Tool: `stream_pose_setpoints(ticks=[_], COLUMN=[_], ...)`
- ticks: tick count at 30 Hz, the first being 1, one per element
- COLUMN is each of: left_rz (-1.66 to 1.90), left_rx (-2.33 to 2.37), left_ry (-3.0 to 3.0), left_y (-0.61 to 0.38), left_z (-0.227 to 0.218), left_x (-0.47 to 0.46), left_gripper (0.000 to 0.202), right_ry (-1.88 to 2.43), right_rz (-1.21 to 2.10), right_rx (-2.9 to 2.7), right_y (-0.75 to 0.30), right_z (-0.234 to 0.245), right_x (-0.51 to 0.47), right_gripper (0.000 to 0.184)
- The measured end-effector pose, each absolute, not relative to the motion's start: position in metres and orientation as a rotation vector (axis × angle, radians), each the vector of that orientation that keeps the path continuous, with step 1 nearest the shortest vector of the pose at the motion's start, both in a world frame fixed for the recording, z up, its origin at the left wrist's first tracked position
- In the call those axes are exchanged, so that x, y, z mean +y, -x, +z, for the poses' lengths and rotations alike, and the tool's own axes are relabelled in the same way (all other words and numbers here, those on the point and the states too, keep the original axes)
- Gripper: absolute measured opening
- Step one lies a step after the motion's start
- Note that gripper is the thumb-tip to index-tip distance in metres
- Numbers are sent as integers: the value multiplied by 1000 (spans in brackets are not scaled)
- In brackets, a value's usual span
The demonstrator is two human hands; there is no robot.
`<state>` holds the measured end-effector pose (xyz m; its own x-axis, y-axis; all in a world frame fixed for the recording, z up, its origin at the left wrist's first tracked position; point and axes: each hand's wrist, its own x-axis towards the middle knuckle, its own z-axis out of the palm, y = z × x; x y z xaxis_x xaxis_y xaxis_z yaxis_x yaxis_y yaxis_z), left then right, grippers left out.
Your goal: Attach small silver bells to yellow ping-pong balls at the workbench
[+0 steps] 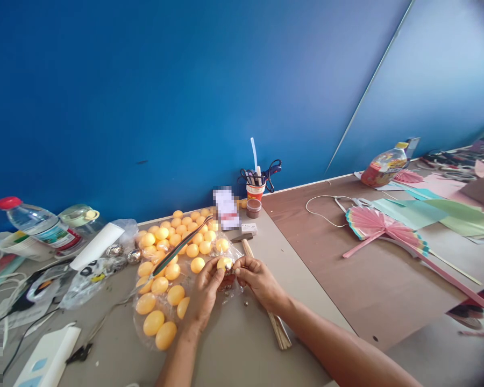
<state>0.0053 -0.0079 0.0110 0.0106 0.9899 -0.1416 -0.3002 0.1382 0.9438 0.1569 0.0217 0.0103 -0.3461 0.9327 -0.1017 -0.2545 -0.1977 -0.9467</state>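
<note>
My left hand (208, 286) grips a yellow-orange ping-pong ball (225, 263) between thumb and fingers, above the grey table. Close against the ball's right side, my right hand (258, 278) is pinched; what lies between its fingertips is too small to make out. Some shiny silvery bits show at the ball's lower edge. Left of my hands, a clear plastic bag (135, 328) lies spread with several more orange balls (159, 285) in and on it. A long dark tool (181, 246) rests across them. Beneath my right wrist runs a wooden handle (280, 334).
A paper cup (255, 190) with pens stands by the blue wall, near a small jar (254, 208) and a little white box (249, 229). At left are a red-capped bottle (44, 226) and a power strip (48, 357). A pink paper fan (373, 228) lies right.
</note>
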Motion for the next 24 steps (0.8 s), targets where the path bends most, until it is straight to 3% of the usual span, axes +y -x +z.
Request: stream_pose_setpoints(ticks=[24], left_rz=[1180], left_rx=[1293], left_ry=[-1145], left_y=[-6], left_z=[15], left_x=[-8], left_gripper=[50], right_ry=[948], right_rz=[1713], right_rx=[-1150], right_y=[-158], right_z=[6], right_x=[23], right_gripper=[20])
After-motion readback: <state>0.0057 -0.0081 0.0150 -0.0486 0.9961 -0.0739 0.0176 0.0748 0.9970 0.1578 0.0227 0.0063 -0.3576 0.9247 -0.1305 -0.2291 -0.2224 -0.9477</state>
